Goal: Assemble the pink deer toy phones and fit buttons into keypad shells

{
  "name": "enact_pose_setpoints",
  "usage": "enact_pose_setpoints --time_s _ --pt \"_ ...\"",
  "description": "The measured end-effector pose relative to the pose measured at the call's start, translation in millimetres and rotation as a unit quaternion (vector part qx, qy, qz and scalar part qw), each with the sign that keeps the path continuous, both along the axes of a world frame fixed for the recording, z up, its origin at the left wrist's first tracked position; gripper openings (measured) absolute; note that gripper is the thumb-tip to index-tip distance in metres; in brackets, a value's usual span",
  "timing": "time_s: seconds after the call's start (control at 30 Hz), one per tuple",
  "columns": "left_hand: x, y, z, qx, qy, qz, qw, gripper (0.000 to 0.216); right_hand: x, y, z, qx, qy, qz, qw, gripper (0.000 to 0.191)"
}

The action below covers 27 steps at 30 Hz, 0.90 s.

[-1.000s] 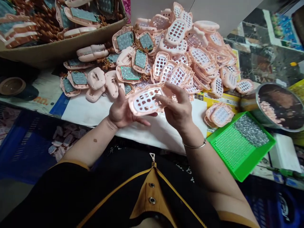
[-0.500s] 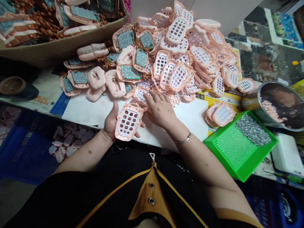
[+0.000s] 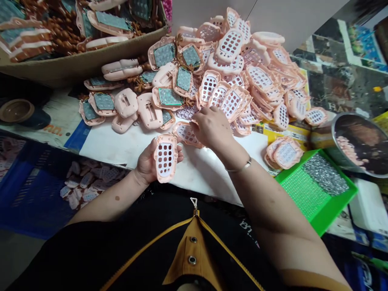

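My left hand (image 3: 147, 161) holds a pink plastic keypad shell (image 3: 165, 158) with rows of holes, upright near the table's front edge. My right hand (image 3: 212, 127) reaches forward with fingers curled down onto the foot of a big pile of pink shells (image 3: 242, 68), beside a translucent keypad sheet (image 3: 185, 112). Another pink shell (image 3: 186, 134) lies flat just left of that hand. What the right fingers pinch is hidden.
A cardboard box (image 3: 75, 60) of finished pieces stands at the back left. Shells with green circuit boards (image 3: 165, 97) lie left of the pile. A green tray (image 3: 312, 190) with screws and a metal bowl (image 3: 357, 141) sit at the right. A blue crate (image 3: 36, 190) is below left.
My right hand let go of the shell and moved forward to the pile's foot. My left hand lowered the shell toward the table's front edge and turned it upright.
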State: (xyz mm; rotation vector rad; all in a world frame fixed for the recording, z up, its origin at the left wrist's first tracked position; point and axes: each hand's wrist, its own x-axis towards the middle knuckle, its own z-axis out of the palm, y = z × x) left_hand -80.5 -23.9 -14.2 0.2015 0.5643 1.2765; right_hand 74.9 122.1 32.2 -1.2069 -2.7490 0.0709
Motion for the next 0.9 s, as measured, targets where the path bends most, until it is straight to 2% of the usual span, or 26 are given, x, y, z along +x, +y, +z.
enact_pose_setpoints --time_s 0.1,0.17,0.4,0.57,0.73,0.9 --pt "1.2 -3.0 1.4 0.000 -0.013 0.005 1.000 0.069 -27.1 18.3 -11.3 0.038 0.012 -0.024 0.999 0.020" --pt "0.8 -4.3 4.3 -0.006 -0.026 0.009 1.000 0.068 -33.7 24.9 -17.9 0.053 0.021 -0.006 0.998 0.023" --pt "-3.5 -0.7 7.1 -0.021 -0.057 -0.019 0.998 0.068 -9.2 27.7 -19.1 0.116 -0.002 0.038 0.993 0.030" --pt "-1.7 1.1 7.1 -0.020 -0.045 -0.010 0.999 0.060 -22.0 32.5 -19.3 0.121 -0.042 0.060 0.990 0.032" --pt "-0.7 10.1 20.7 -0.044 -0.012 0.043 0.998 0.059 -26.8 38.4 -12.6 0.118 -0.081 0.092 0.985 0.035" --pt "2.8 31.8 38.8 -0.040 -0.004 0.087 0.995 0.066 -11.3 31.2 -7.8 0.124 -0.066 0.074 0.987 0.033"
